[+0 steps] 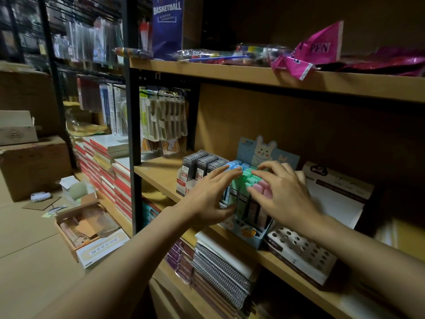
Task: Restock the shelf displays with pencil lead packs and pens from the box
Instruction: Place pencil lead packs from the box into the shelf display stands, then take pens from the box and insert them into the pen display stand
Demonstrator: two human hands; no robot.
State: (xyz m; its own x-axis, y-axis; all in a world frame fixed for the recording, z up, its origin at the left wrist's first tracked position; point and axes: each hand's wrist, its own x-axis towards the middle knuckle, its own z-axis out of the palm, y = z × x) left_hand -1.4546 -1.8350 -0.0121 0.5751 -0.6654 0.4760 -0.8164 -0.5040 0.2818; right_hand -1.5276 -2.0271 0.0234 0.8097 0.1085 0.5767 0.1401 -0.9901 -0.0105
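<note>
A light blue display box with a rabbit card (264,150) stands on the middle wooden shelf (158,173). It holds upright pencil lead packs with blue, green and pink tops (247,174). My left hand (211,192) lies flat against the packs on the box's left side, fingers spread. My right hand (282,192) rests on top of the pink and green packs, fingertips touching them. Neither hand visibly grips a pack. Left of the box, a clear display of grey lead packs (202,169) stands on the same shelf.
A white pen stand with several round holes (301,252) sits right of the box, a white carton (335,187) behind it. Spiral notebooks (220,270) fill the shelf below. An open cardboard box (85,224) lies on the floor at left. Pink bags (317,51) lie on the upper shelf.
</note>
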